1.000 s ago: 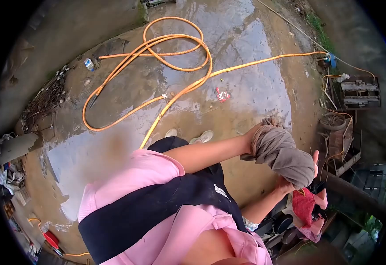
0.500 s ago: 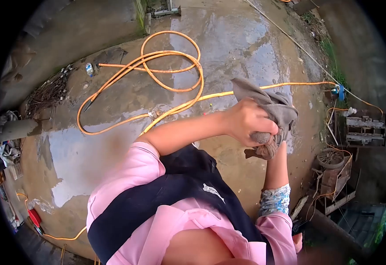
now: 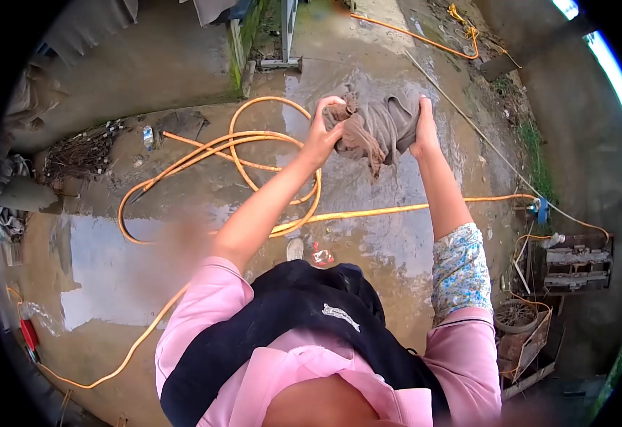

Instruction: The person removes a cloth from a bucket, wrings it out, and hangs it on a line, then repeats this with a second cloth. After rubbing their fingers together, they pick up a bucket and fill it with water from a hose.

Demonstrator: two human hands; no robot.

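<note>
A crumpled grey-brown cloth (image 3: 376,128), seemingly damp, hangs in the air between my two outstretched arms. My left hand (image 3: 323,134) grips its bunched, browner end, with thumb and fingers closed round the folds. At the opposite end, my right hand (image 3: 425,127) holds the smoother grey part. Some of the right fingers are hidden behind the fabric. A loose tail of cloth dangles below the middle. A flowered sleeve cover (image 3: 462,270) sits on my right forearm.
An orange hose (image 3: 254,135) lies coiled on the wet concrete floor (image 3: 389,263) and runs right to a blue fitting (image 3: 542,209). A wheeled metal cart (image 3: 524,324) stands at the right. A twig pile (image 3: 79,153) lies at the left.
The cloth was twisted tight in my hands near the right side; now it is looser and held farther forward. My left hand has moved left, and the hands are wider apart.
</note>
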